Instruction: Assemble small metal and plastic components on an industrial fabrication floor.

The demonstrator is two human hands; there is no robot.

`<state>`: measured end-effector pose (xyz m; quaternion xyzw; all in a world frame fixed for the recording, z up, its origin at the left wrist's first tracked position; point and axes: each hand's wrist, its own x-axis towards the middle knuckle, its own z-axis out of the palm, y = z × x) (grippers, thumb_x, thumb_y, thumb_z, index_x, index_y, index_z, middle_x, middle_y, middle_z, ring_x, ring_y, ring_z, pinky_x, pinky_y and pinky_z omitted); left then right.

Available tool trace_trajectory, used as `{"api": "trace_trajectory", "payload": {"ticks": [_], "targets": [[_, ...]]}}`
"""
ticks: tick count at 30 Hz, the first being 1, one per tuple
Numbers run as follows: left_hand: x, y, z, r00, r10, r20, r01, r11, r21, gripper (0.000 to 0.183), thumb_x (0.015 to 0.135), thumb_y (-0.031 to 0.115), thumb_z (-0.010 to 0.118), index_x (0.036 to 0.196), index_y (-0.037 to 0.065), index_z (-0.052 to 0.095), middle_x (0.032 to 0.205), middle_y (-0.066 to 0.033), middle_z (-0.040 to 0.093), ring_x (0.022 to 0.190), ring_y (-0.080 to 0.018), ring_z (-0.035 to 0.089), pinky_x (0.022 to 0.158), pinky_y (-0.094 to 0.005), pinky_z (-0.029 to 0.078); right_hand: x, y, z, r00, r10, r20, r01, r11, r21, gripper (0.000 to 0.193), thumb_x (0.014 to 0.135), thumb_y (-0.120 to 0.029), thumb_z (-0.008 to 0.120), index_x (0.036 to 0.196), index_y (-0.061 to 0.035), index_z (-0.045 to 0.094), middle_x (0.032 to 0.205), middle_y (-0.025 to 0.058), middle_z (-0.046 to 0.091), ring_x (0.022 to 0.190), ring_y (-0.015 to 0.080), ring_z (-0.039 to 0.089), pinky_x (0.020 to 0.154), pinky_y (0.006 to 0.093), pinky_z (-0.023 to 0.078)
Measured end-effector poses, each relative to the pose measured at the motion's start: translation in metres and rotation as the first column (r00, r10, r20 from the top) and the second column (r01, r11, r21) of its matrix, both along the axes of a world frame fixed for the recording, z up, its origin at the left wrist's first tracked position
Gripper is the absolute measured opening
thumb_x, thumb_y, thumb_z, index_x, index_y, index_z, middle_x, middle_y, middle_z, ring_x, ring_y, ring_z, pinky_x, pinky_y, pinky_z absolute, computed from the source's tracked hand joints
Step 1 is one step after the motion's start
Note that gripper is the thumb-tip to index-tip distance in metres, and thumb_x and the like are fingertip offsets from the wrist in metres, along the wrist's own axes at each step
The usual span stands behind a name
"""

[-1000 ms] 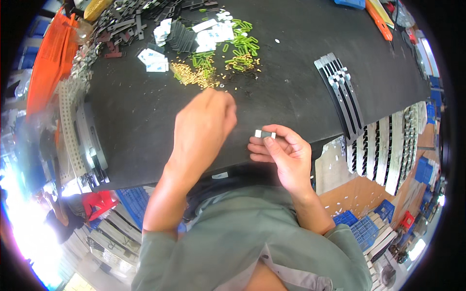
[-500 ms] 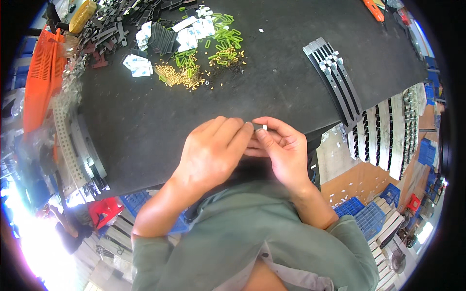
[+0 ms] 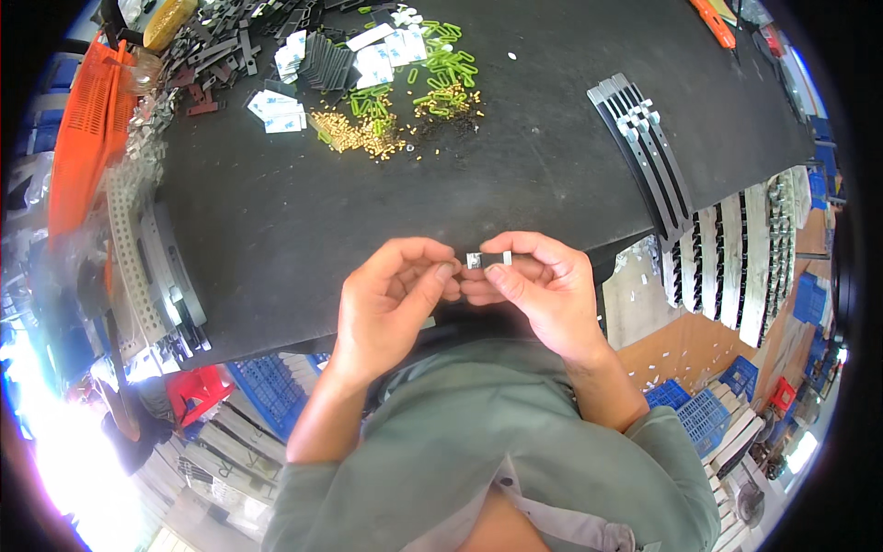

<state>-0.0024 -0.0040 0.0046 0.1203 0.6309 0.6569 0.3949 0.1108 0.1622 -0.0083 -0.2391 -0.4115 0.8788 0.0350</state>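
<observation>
Between thumb and index finger, my right hand [image 3: 555, 299] pinches a small dark strip [image 3: 495, 259] with a silvery piece at its left end and a white bit at its right. My left hand [image 3: 384, 308] is beside that left end, its thumb and fingertips closed together; whatever they hold, if anything, is too small to make out. Both hands are above the near edge of the black tabletop [image 3: 276, 239]. Beyond them lie a pile of small brass-coloured pieces [image 3: 354, 135], green loops [image 3: 451, 66] and white-and-blue sticker sheets [image 3: 276, 112].
Dark metal strips with clips [image 3: 644, 147] lie at the right edge of the table. Dark flat parts [image 3: 207, 55] are heaped at the far left, by an orange basket [image 3: 87, 138]. An orange-handled tool [image 3: 713, 23] lies far right. Blue crates [image 3: 704, 421] stand below.
My left hand has turned and drawn slightly back from the strip, which now shows more fully in my right fingers. The whole view has shifted a little.
</observation>
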Motion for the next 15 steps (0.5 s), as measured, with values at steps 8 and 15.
{"api": "trace_trajectory", "payload": {"ticks": [8, 15], "targets": [[0.009, 0.004, -0.005, 0.999, -0.034, -0.034, 0.039, 0.985, 0.166, 0.012, 0.100, 0.000, 0.057, 0.112, -0.003, 0.056, 0.114, -0.0093, 0.059, 0.098, -0.0139, 0.062, 0.085, -0.0286, 0.053, 0.005, -0.016, 0.008, 0.996, 0.036, -0.076, -0.019, 0.978, 0.208, 0.024, 0.096, 0.003, 0.063, 0.120, 0.0051, 0.062, 0.101, 0.0144, 0.074, 0.096, 0.0205, 0.073, 0.086, 0.0319, 0.061], [-0.008, -0.009, -0.006, 0.990, -0.128, -0.063, 0.137, 0.979, 0.153, 0.008, 0.097, -0.005, 0.059, 0.105, -0.004, 0.058, 0.112, -0.0124, 0.062, 0.098, -0.0168, 0.065, 0.087, -0.0308, 0.055, 0.006, -0.022, 0.009, 0.983, 0.106, -0.148, 0.044, 0.649, 0.760, 0.028, 0.086, 0.008, 0.070, 0.113, 0.0032, 0.068, 0.090, 0.0133, 0.076, 0.081, 0.0163, 0.076, 0.070, 0.0264, 0.059]]}}
